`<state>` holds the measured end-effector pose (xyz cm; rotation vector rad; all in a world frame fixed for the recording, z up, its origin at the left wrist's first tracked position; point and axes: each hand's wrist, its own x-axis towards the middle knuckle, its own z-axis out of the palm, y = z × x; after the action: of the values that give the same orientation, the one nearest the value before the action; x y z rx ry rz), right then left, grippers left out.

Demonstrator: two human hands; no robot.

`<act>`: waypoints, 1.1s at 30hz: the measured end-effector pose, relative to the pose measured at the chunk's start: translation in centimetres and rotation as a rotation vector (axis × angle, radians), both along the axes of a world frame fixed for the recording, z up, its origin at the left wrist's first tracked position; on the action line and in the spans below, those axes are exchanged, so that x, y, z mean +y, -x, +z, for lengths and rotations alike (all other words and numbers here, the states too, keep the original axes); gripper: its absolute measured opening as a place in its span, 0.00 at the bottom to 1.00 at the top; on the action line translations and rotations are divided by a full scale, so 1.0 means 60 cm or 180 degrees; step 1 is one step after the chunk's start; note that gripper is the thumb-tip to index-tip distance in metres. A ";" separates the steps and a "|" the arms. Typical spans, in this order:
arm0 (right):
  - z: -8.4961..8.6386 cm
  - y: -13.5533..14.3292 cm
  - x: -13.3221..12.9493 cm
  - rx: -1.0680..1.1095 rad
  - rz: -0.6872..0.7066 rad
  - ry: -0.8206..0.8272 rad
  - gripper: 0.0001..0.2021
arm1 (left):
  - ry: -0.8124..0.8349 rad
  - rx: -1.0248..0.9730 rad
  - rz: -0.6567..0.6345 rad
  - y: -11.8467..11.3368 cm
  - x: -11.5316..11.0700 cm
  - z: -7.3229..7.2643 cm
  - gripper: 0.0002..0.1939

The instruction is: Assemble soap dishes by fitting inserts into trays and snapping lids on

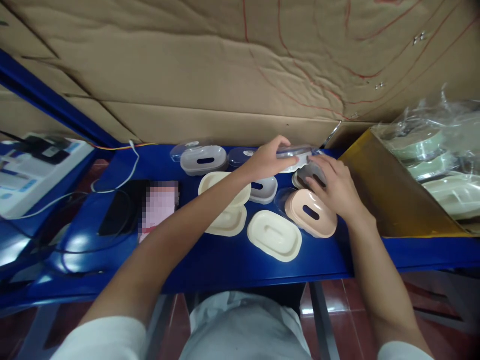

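My left hand (269, 159) is at the back of the table, thumb and forefinger around the left part of a clear plastic lid (295, 153) with a pale piece under it. My right hand (335, 184) is at its right end, forefinger tip by the lid's edge, thumb apart over a dark grey oval box (314, 175). Just below lies a peach oval box (310, 214) with a dark slot. A cream oval tray (275, 235) lies in front. Beneath my left forearm are a light grey slotted box (264, 191) and two more cream trays (228, 221), partly covered.
A light grey slotted box (204, 161) and a clear lid (240, 157) stand at the back. A cardboard box (360, 190) with bagged green and cream pieces is at right. A phone (159, 205), cables and a white case (41, 175) are left. Cardboard (187, 70) lines the back.
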<state>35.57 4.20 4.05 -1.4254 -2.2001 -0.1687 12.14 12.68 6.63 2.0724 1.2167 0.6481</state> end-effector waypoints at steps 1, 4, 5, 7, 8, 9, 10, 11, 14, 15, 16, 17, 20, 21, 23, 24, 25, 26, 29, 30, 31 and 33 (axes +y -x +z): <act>0.001 0.006 -0.001 0.0004 0.0050 -0.0128 0.30 | 0.0189 -0.0241 -0.0024 0.007 -0.005 0.001 0.21; 0.002 0.023 -0.006 -0.0090 0.0200 -0.0395 0.36 | 0.0607 -0.0756 0.0007 0.022 -0.024 -0.002 0.18; 0.001 0.027 -0.007 -0.0130 0.0240 -0.0447 0.35 | 0.0713 -0.0905 0.0049 0.024 -0.029 -0.005 0.17; -0.002 0.032 -0.009 -0.0157 0.0295 -0.0543 0.34 | 0.1038 -0.1263 0.0164 0.027 -0.037 -0.012 0.17; -0.004 0.035 -0.009 -0.0149 0.0312 -0.0589 0.33 | 0.1239 -0.1445 0.0231 0.027 -0.040 -0.015 0.18; -0.006 0.037 -0.009 -0.0135 0.0319 -0.0642 0.32 | 0.1423 -0.1595 0.0286 0.027 -0.042 -0.017 0.18; -0.008 0.039 -0.009 -0.0118 0.0314 -0.0704 0.31 | 0.1558 -0.1688 0.0316 0.027 -0.043 -0.019 0.19; -0.010 0.042 -0.010 -0.0101 0.0311 -0.0772 0.31 | 0.1634 -0.1728 0.0324 0.028 -0.044 -0.020 0.20; -0.014 0.048 -0.011 -0.0031 0.0283 -0.0984 0.28 | 0.1726 -0.1821 0.0364 0.031 -0.043 -0.018 0.24; -0.015 0.049 -0.011 0.0006 0.0272 -0.1015 0.26 | 0.1732 -0.1841 0.0395 0.034 -0.043 -0.017 0.25; -0.015 0.050 -0.012 0.0046 0.0275 -0.1014 0.24 | 0.1694 -0.1831 0.0433 0.037 -0.042 -0.016 0.26; -0.015 0.051 -0.012 0.0077 0.0292 -0.0986 0.23 | 0.1626 -0.1793 0.0467 0.041 -0.041 -0.015 0.26; -0.014 0.052 -0.012 0.0111 0.0455 -0.0884 0.21 | 0.1233 -0.1584 0.0528 0.051 -0.042 -0.016 0.22; -0.013 0.052 -0.011 0.0113 0.0515 -0.0896 0.20 | 0.0961 -0.1462 0.0537 0.055 -0.043 -0.016 0.20; -0.012 0.052 -0.011 0.0097 0.0576 -0.0953 0.19 | 0.0306 -0.1125 0.0510 0.062 -0.046 -0.016 0.18; -0.011 0.051 -0.011 0.0083 0.0570 -0.0961 0.18 | 0.0007 -0.0919 0.0475 0.065 -0.047 -0.015 0.18; -0.011 0.051 -0.011 0.0073 0.0546 -0.0945 0.18 | -0.0186 -0.0735 0.0429 0.068 -0.049 -0.014 0.19; -0.012 0.050 -0.012 0.0072 0.0518 -0.0908 0.18 | -0.0241 -0.0607 0.0378 0.070 -0.051 -0.012 0.20; -0.016 0.051 -0.016 0.0134 0.0494 -0.0811 0.19 | -0.0062 -0.0458 0.0125 0.076 -0.055 -0.005 0.22; -0.018 0.051 -0.017 0.0161 0.0502 -0.0796 0.19 | -0.0021 -0.0457 0.0048 0.077 -0.056 -0.004 0.23; -0.019 0.052 -0.019 0.0175 0.0508 -0.0776 0.20 | 0.0003 -0.0464 -0.0017 0.077 -0.056 -0.004 0.23; -0.019 0.055 -0.022 0.0185 0.0514 -0.0753 0.20 | 0.0077 -0.0498 -0.0094 0.077 -0.057 -0.004 0.21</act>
<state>32.28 2.89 2.92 -1.1071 -2.1551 -0.3150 7.52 9.25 6.37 1.9762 1.0982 0.7629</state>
